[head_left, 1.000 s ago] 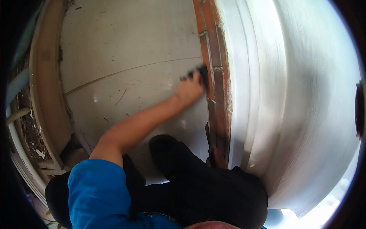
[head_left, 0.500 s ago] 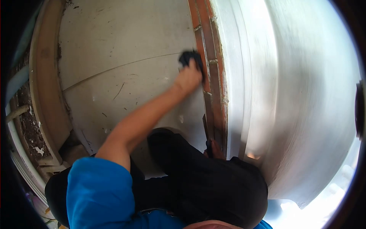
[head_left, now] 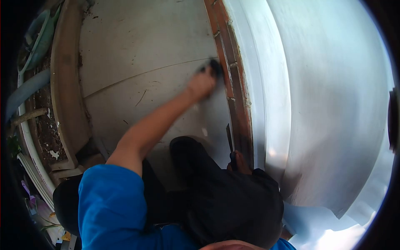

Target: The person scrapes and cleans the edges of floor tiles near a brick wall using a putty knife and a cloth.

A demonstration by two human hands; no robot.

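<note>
glare at right, blurred motion, fisheye-dark edges

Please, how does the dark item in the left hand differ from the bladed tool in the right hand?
The dark item looks compact; the bladed tool is long and narrow. The dark item is blurred, while the bladed tool shows more sharply. The dark item is farther along the brick strip; the bladed tool is near the knee. Both are hand-held beside the brick strip.
</note>
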